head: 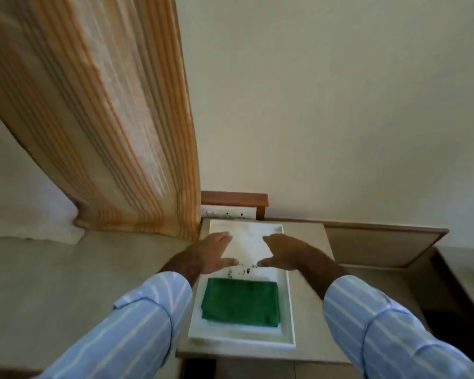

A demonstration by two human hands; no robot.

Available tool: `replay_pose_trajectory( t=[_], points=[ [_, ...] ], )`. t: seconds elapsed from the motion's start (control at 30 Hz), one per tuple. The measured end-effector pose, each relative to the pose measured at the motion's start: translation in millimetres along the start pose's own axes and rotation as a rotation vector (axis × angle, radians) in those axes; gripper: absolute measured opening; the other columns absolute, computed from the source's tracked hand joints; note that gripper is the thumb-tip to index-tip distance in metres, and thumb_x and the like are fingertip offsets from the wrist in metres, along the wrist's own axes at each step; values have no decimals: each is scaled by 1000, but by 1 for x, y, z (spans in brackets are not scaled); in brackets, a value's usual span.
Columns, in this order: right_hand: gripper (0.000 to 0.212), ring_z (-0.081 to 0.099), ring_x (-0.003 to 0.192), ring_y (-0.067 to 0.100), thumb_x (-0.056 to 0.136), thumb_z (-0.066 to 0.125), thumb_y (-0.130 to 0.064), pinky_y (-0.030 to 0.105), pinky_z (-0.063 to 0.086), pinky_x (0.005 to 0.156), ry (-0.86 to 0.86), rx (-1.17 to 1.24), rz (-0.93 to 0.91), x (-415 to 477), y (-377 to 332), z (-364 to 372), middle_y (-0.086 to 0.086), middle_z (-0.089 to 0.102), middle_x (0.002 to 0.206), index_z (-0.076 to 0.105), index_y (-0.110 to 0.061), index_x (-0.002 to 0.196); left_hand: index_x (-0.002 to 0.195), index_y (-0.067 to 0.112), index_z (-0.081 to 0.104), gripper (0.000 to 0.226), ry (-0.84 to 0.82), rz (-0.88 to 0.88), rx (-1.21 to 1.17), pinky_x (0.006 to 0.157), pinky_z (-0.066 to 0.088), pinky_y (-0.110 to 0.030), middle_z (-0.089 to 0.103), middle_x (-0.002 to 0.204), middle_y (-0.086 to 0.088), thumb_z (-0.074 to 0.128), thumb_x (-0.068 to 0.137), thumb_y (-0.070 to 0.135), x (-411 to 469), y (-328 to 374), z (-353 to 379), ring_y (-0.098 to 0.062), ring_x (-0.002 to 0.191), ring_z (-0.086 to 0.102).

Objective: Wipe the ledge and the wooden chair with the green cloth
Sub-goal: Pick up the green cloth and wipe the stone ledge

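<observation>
A folded green cloth lies at the near end of a white tray that rests on a beige ledge. Dark specks of dirt are scattered on the tray just beyond the cloth. My left hand hovers over the tray's left side, fingers spread, holding nothing. My right hand hovers over the tray's right side, also spread and holding nothing. Both hands are beyond the cloth and do not touch it. A wooden rail, possibly the chair's back, shows behind the tray against the wall.
An orange striped curtain hangs at the left and reaches down to the beige ledge surface. A cream wall stands behind. A framed panel leans at the right, and dark furniture sits at the far right.
</observation>
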State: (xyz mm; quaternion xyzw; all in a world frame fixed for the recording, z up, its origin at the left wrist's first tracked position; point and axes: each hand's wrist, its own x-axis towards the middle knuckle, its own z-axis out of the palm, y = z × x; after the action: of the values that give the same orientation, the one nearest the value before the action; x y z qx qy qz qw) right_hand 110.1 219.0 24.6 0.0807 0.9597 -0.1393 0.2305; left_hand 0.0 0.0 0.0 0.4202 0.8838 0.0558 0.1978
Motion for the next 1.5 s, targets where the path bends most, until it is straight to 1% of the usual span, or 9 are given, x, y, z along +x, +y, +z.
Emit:
replay_pose_trajectory(
  t=[0.13, 0.27, 0.47, 0.57, 0.77, 0.87, 1.0, 1.37, 1.5],
  points=[
    [67, 51, 141, 32, 99, 67, -46, 45, 45, 118, -129, -64, 17, 2, -6, 47, 18, 51, 154, 50, -5, 149, 156, 11, 26, 76, -135, -66, 13, 119, 28, -40, 23, 163, -11, 56, 97, 48, -5, 2, 47, -27, 147, 26],
    [52, 57, 131, 28, 95, 74, -34, 43, 52, 108, -126, -79, 14, 6, -5, 69, 12, 57, 142, 58, -12, 139, 140, 16, 50, 58, -96, -129, -10, 102, 46, -41, 45, 140, -7, 64, 91, 44, -12, 4, 70, -25, 125, 47],
    [47, 62, 127, 29, 94, 77, -29, 40, 54, 105, -192, -122, -34, 18, -8, 66, 13, 66, 136, 66, -7, 133, 125, 14, 61, 42, -92, -201, -21, 97, 47, -40, 57, 124, -10, 64, 92, 40, -15, 12, 72, -28, 117, 53],
    [42, 65, 122, 32, 96, 73, -29, 33, 50, 94, -280, -177, -80, 27, -13, 50, 16, 70, 130, 69, -2, 128, 115, 11, 68, 36, -105, -211, -126, 91, 48, -33, 62, 116, -11, 68, 90, 37, -20, 9, 60, -27, 109, 58],
    [35, 57, 112, 25, 99, 70, -26, 35, 46, 94, -211, -106, -181, 50, -49, -4, 12, 65, 132, 63, -10, 129, 101, 15, 69, 21, 169, -263, -443, 76, 50, -27, 69, 94, -3, 73, 85, 27, -62, -29, 9, -19, 87, 64],
    [35, 54, 105, 20, 98, 70, -26, 31, 42, 88, -132, -97, -266, 67, -93, -24, 7, 65, 125, 62, -13, 130, 94, 20, 66, 13, 349, -331, -490, 74, 49, -27, 66, 90, 1, 74, 84, 23, -97, -57, -10, -18, 86, 63],
    [26, 62, 110, 22, 97, 72, -25, 33, 46, 89, -54, -57, -414, 76, -170, -40, 2, 65, 116, 66, -18, 122, 93, 11, 69, 15, 531, -434, -489, 77, 54, -34, 70, 90, -5, 75, 84, 22, -158, -103, -25, -22, 85, 65],
    [31, 64, 100, 22, 93, 75, -19, 27, 41, 78, 35, -84, -760, 89, -446, -30, 4, 70, 108, 76, -10, 122, 101, 11, 74, 20, 826, -691, -401, 76, 55, -31, 74, 93, -6, 78, 84, 20, -375, -249, -37, -20, 84, 66],
    [32, 62, 101, 19, 95, 72, -21, 27, 43, 84, 28, -36, -797, 102, -519, -2, 2, 68, 108, 74, -11, 126, 104, 13, 72, 16, 884, -779, -423, 76, 54, -30, 72, 94, -5, 71, 88, 15, -427, -294, -25, -20, 86, 66]
  ],
)
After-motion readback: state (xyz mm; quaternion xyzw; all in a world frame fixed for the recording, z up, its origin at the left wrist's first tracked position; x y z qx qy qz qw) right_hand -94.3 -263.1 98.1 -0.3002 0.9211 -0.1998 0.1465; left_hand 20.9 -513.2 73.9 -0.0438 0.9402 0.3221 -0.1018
